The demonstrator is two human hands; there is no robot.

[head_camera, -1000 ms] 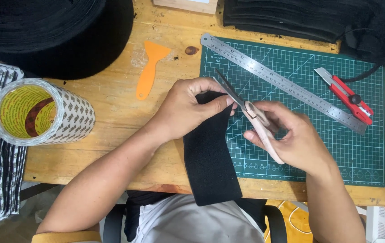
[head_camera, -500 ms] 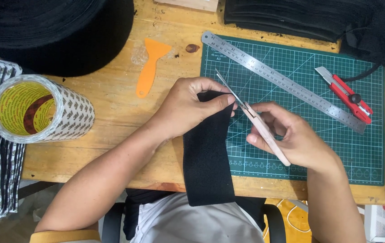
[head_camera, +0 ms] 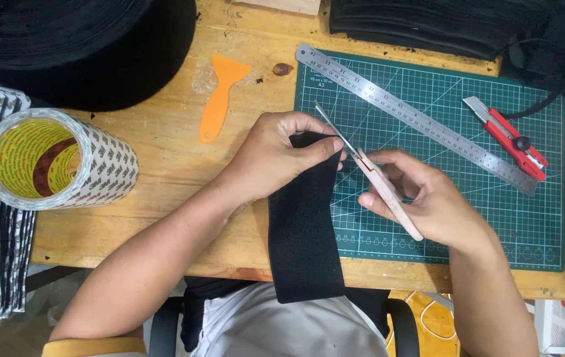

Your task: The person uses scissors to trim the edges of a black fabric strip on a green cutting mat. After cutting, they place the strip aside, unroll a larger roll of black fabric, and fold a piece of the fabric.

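The left hand (head_camera: 279, 155) pinched the far end of a black fabric strip (head_camera: 305, 228), thumb and fingertips closed on its top edge just where the strip met the left border of the green cutting mat (head_camera: 428, 218). The strip ran near-to-far, its long axis almost straight toward the person; the far end sat under the pinch and the near end hung off the near edge of the wooden table (head_camera: 163, 178) over the lap. The right hand (head_camera: 428, 201) was clenched around the pale pink handles of a pair of scissors (head_camera: 368, 168), which lay just right of the strip's far end. Their thin blades pointed far and to the left, the tip reaching past the left hand's knuckles over the mat; the blades looked nearly together, right beside the pinched corner — whether they touched the cloth could not be told. To the right of the hands the mat was bare up to a steel ruler (head_camera: 418, 119) lying diagonally from far left to near right, with a red utility knife (head_camera: 507, 135) beyond it, well apart from the scissors. Left of the strip the table lay open as far as an orange plastic scraper (head_camera: 219, 96) and, farther left, a large roll of tape (head_camera: 57, 158) on its side near the table's left edge — a big black roll of material (head_camera: 77, 46) filled the far left corner.
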